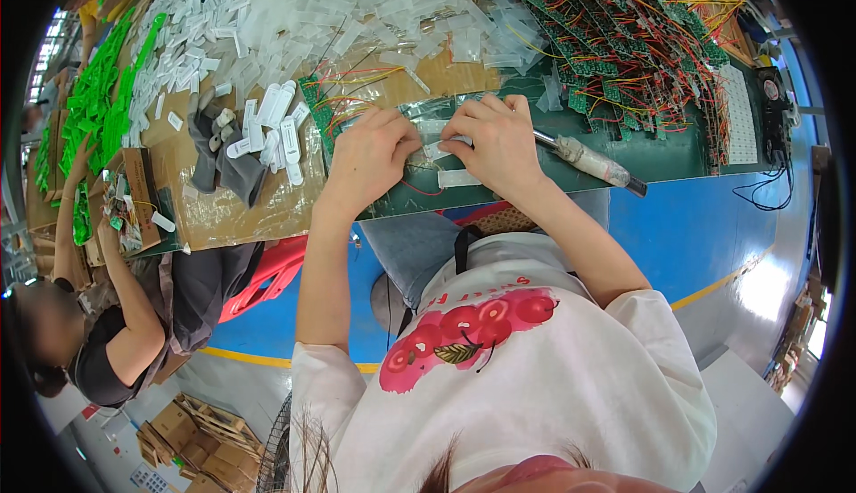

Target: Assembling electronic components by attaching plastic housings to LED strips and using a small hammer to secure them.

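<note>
My left hand (373, 152) is at the table's front edge, fingers curled and pressed together; what they grip, if anything, is hidden. Beside it, my right hand (496, 143) pinches a small translucent piece (435, 151) between thumb and fingers. A similar flat clear piece (457, 177) lies just below the right fingertips. A green circuit board (314, 105) with red and yellow wires (357, 105) rests left of my left hand. To the right of my right hand lies a rod-shaped tool (593, 161) with a metal shaft, wrapped pale grip and black end.
Translucent plastic pieces (357, 3) are heaped at the back. Wired circuit boards (624, 47) pile up at right. White oval plastic parts (272, 127) lie by a grey cloth (227, 154). At left, a co-worker (125, 341) handles parts near green strips (111, 92) and a cardboard box (138, 194).
</note>
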### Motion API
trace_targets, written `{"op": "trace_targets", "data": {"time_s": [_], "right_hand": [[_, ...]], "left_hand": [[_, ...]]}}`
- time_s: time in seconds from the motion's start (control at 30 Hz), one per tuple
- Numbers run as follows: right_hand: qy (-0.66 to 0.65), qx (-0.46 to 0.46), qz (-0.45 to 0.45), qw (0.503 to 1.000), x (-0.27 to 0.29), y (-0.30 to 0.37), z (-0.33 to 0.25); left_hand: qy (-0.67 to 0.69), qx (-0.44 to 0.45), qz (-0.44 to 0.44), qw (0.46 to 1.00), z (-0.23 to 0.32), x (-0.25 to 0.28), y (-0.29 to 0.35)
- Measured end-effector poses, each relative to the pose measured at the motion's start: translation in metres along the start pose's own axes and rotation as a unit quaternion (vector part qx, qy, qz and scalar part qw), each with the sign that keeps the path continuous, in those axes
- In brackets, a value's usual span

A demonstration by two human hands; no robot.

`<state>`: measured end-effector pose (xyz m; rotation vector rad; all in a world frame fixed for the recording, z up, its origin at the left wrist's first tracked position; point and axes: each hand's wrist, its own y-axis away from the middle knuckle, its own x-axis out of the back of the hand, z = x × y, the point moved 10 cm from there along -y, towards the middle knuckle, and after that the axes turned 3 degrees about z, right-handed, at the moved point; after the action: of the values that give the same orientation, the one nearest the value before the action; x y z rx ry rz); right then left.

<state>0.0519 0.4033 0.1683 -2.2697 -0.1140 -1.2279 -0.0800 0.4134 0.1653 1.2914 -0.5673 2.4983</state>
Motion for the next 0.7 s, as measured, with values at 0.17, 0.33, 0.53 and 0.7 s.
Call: {"op": "trace_targets", "data": {"time_s": [0.17,0.33,0.53,0.7], "right_hand": [[-0.008,0.005,0.007,1.0,-0.001,0.0,-0.001],[0.001,0.004,0.023,1.0,0.0,0.0,-0.002],[0.004,0.008,0.036,0.999,-0.005,-0.004,0.0],[-0.004,0.015,0.032,0.999,-0.007,-0.007,0.0]], "left_hand": [[-0.047,-0.022,0.037,0.998,0.007,-0.005,-0.002],[-0.028,0.039,0.113,0.992,-0.006,0.002,0.018],[0.048,0.012,0.11,0.993,-0.007,0.007,0.02],[0.078,0.031,0.1,0.991,-0.015,0.005,0.024]]}}
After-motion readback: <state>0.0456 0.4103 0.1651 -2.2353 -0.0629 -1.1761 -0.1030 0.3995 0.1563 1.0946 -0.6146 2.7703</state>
